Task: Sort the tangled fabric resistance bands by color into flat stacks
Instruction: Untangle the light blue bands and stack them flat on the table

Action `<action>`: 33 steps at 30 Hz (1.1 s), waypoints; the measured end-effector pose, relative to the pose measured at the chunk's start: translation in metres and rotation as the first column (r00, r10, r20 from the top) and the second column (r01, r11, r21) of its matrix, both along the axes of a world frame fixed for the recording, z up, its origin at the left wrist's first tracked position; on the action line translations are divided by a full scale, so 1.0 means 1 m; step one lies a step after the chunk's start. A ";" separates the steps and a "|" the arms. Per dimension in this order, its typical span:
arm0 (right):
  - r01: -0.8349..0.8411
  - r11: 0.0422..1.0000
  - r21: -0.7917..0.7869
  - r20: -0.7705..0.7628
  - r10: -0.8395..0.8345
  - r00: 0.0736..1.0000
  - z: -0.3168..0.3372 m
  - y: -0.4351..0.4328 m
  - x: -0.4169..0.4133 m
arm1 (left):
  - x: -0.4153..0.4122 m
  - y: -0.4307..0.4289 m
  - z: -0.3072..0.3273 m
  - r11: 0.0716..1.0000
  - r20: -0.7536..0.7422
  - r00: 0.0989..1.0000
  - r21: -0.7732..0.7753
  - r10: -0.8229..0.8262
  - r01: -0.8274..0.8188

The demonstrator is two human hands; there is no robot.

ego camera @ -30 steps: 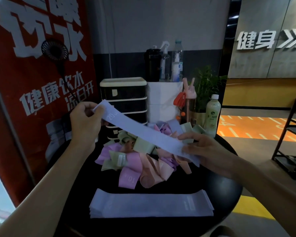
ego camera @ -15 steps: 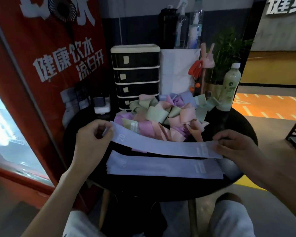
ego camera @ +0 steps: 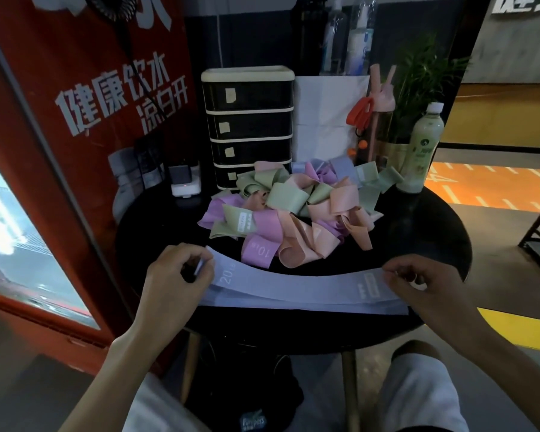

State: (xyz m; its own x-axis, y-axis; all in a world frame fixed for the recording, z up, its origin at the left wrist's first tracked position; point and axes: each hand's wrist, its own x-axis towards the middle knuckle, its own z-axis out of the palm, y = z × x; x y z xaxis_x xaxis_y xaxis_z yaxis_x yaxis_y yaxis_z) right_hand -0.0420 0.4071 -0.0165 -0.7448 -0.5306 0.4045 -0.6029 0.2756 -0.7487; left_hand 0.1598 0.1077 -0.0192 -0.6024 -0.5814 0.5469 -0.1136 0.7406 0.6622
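While stretched end to end, band (ego camera: 293, 283): lavender, at 6 o'clock on the counter (ego camera: 424, 222), on or just over the stack (ego camera: 309, 305); contact along the middle hard to tell.
Stack: same lavender, flat, edges roughly squared, by the near rim at 6 o'clock.
Why held so: probably pulled straight from both ends to keep out twists and to line up with the layers below.
Left hand (ego camera: 175, 275): at 8 o'clock, back up, wrist low, fingers (ego camera: 200, 260) curled and pinching the end marked "20".
Right hand (ego camera: 418, 282): at 4 o'clock, back up, fingers (ego camera: 393, 271) curled and pinching the labelled end.
Pile (ego camera: 293, 210): from centre toward 12 o'clock; tangled green, peach and pink-purple loops, a few lavender at the far side; apart from the stack.
Progress: only one colour stacked, most of the sorting left.
Next, likely: release both ends, press flat, then reach toward 12 o'clock for another lavender loop.
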 end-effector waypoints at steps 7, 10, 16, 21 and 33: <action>-0.011 0.999 -0.033 0.032 0.012 0.999 -0.007 0.001 0.004 | 0.002 0.002 -0.008 0.996 0.040 0.999 -0.089 -0.008 0.011; 0.001 0.999 -0.032 0.059 0.000 0.998 -0.012 0.001 0.003 | 0.002 0.001 -0.013 0.995 0.048 0.999 -0.098 -0.014 0.019; -0.002 1.000 0.019 0.016 0.002 1.000 -0.020 0.002 -0.003 | 0.001 -0.002 -0.022 0.993 0.045 0.998 -0.109 -0.051 0.055; 0.011 0.997 0.075 -0.043 -0.008 0.999 -0.019 0.002 -0.004 | 0.001 -0.002 -0.020 0.991 0.061 0.998 -0.127 -0.034 0.041; 0.015 0.984 0.178 -0.132 0.009 0.991 -0.019 0.005 -0.004 | -0.035 0.035 -0.010 0.871 0.347 0.892 -0.290 -0.290 0.396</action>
State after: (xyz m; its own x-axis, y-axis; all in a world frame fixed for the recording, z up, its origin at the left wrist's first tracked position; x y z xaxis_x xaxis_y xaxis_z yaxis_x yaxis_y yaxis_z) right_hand -0.0462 0.4119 -0.0356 -0.6930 -0.6009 0.3983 -0.6920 0.3994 -0.6014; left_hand 0.1250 0.1425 -0.0296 -0.8868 -0.1154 0.4475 0.0473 0.9405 0.3364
